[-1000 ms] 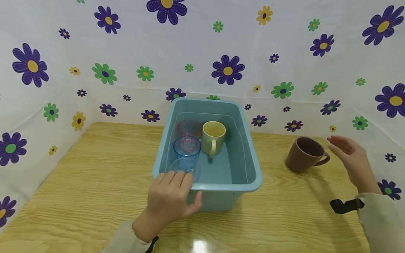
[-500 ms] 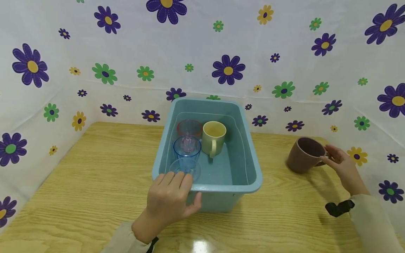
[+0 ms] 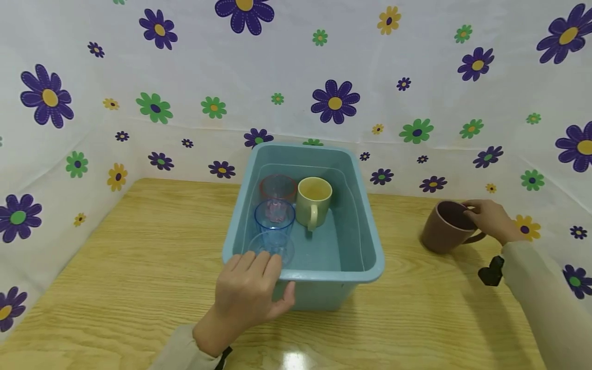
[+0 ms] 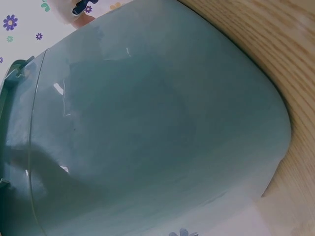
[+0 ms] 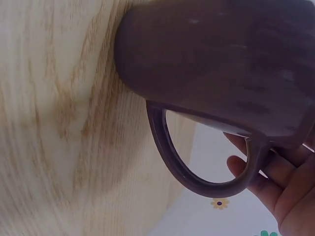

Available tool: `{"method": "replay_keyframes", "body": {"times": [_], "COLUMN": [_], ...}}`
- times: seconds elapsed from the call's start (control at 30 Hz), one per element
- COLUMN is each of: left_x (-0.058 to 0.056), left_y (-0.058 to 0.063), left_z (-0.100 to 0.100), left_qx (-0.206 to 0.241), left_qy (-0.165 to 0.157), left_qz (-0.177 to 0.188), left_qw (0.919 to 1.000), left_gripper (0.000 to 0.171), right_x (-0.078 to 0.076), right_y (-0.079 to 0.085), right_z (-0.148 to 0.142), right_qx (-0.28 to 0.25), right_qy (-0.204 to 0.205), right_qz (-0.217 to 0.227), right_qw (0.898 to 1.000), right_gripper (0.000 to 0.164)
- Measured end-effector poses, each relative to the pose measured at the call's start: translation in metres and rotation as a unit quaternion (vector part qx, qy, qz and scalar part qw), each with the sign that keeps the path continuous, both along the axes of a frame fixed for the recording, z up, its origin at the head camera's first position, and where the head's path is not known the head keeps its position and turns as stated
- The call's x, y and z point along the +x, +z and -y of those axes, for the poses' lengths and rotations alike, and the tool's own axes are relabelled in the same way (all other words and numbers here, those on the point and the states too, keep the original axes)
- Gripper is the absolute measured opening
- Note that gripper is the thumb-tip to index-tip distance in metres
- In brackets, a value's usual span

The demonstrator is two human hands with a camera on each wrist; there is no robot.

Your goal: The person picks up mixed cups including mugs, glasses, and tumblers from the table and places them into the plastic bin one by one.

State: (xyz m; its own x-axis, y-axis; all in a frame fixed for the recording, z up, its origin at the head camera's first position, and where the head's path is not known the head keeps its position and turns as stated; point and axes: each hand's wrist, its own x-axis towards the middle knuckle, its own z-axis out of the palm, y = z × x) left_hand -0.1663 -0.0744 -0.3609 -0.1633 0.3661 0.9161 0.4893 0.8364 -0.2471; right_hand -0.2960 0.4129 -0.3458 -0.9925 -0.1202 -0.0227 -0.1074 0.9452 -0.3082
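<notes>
My left hand [image 3: 250,290] grips the near rim of a blue-grey plastic tub [image 3: 339,276], fingers over the edge and thumb outside. The tub's outer wall [image 4: 147,113] fills most of the left wrist view, where that hand is out of sight. At the right, a brown mug [image 3: 441,234] stands on the table. My right hand [image 3: 495,220] pinches the mug's rim just above the handle. In the right wrist view several fingers [image 5: 268,189] curl behind the top of the mug handle [image 5: 179,169]; the thumb is mostly hidden.
Inside the tub stand a pale yellow mug [image 3: 313,208], a red-rimmed tumbler [image 3: 277,186], a blue tumbler [image 3: 274,218] and a clear cup [image 3: 277,246] partly behind the left hand. A flowered cloth [image 3: 287,67] hangs behind the wooden table [image 3: 152,246].
My right hand has moved left from beside the brown mug, past its handle, up onto its rim and now holds it. The left hand and tub stay in place.
</notes>
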Motion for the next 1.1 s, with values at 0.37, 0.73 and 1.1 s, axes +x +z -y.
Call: {"method": "replay_keyframes", "body": {"times": [0.37,0.73,1.1], "left_x": [0.000,0.000,0.000], "left_y": [0.000,0.001,0.002], "left_z": [0.000,0.000,0.001], "left_qx": [-0.001,0.001,-0.006], "left_qy": [-0.003,-0.003,0.003], "left_qz": [-0.002,0.001,0.003], "left_qw": [1.0000,1.0000,1.0000], "left_gripper": [0.042,0.042,0.042], "right_x": [0.001,0.022,0.032], "right_y": [-0.002,-0.016,-0.007], "right_z": [-0.002,-0.023,-0.011], "right_qx": [-0.001,-0.153,-0.135], "right_qy": [0.002,-0.046,-0.095], "right_qz": [0.004,0.122,0.058], "right_qw": [1.000,0.980,0.985], "right_gripper": [0.039,0.067,0.047]}}
